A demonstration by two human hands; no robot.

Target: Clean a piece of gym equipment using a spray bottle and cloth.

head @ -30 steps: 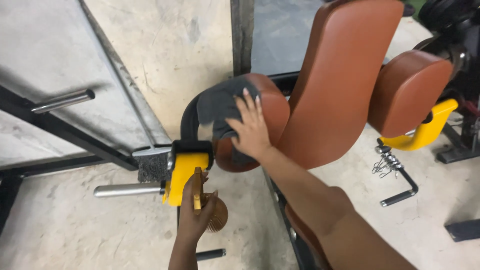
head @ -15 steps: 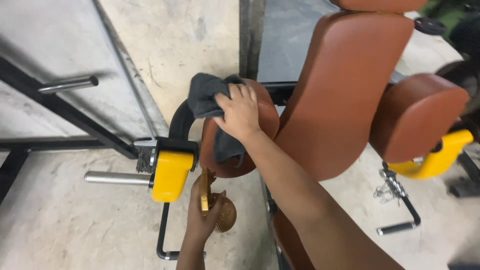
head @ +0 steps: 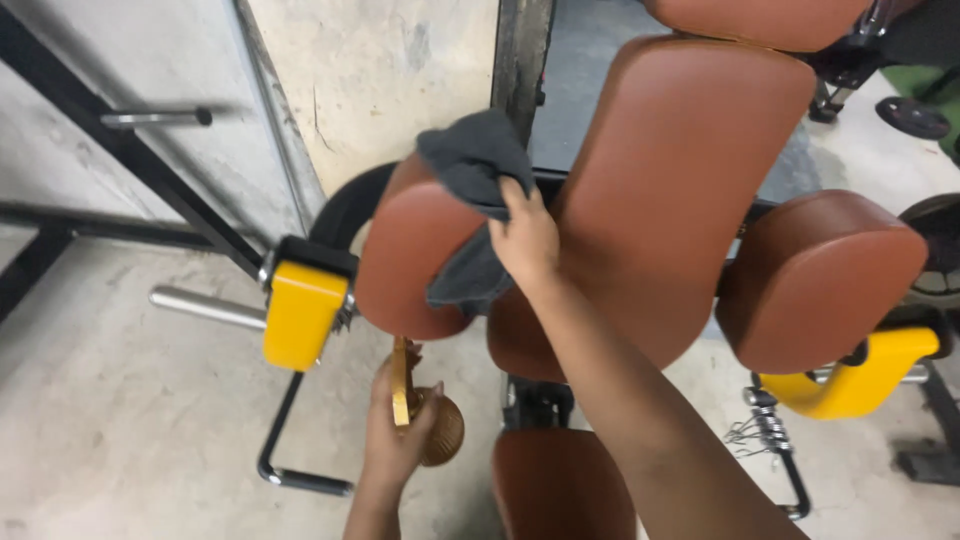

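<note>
Head view, looking down on a gym machine. Right hand (head: 525, 240) is closed on a dark grey cloth (head: 472, 205), pressing it against the right side of the left-hand brown padded arm cushion (head: 412, 255); the cloth drapes from the cushion's top edge down its side, in the gap between that cushion and the tall brown upholstered back pad (head: 665, 190). Left hand (head: 395, 430) is lower in the frame, beneath the cushion, fingers wrapped round a gold-coloured spray bottle (head: 432, 425) with a ribbed round body, its nozzle held upright. The bottle touches nothing but the hand.

A yellow metal bracket (head: 300, 312) sits just left of the wiped cushion, with a chrome peg (head: 205, 306) projecting further left. A matching brown cushion (head: 815, 275) stands to the right of the back pad, above a second yellow bracket (head: 860, 375). A brown seat pad (head: 555, 485) lies below. The machine stands on a bare concrete floor (head: 120, 440).
</note>
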